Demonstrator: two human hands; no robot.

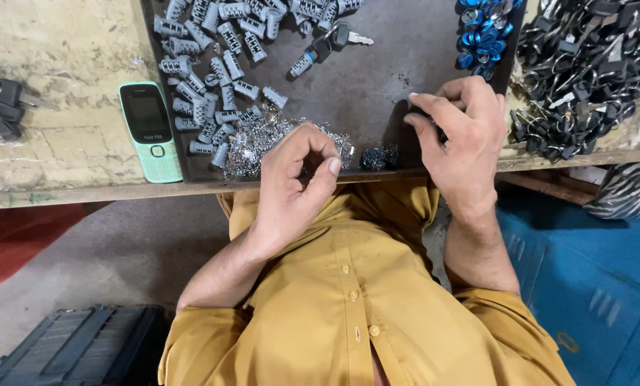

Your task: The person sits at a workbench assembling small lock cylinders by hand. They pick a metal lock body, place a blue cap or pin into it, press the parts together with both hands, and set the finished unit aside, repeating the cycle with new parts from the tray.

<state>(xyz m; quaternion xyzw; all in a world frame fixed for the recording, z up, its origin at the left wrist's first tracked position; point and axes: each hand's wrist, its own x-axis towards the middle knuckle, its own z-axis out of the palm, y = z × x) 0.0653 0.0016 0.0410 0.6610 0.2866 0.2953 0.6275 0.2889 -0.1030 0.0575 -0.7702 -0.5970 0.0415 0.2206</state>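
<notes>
My left hand [298, 179] hovers over a heap of small shiny metal pieces [252, 143] at the front edge of a dark tray [377, 78], its fingertips pinched together; what they pinch is too small to see. My right hand [459, 132] is curled around a small dark part [440, 132] near the tray's front right, mostly hidden by the fingers. Several grey lock cylinders [213, 78] lie scattered across the tray's left half. One cylinder with a black-headed key [327, 46] in it lies near the middle. A small dark clump of springs [378, 157] sits between my hands.
A light green push-button phone [150, 129] lies left of the tray on the worn workbench [55, 86]. Blue rings [481, 32] are piled at the tray's back right. A heap of black keys [584, 71] lies at the right, more keys [2, 107] at far left, a dark crate [77, 347] below.
</notes>
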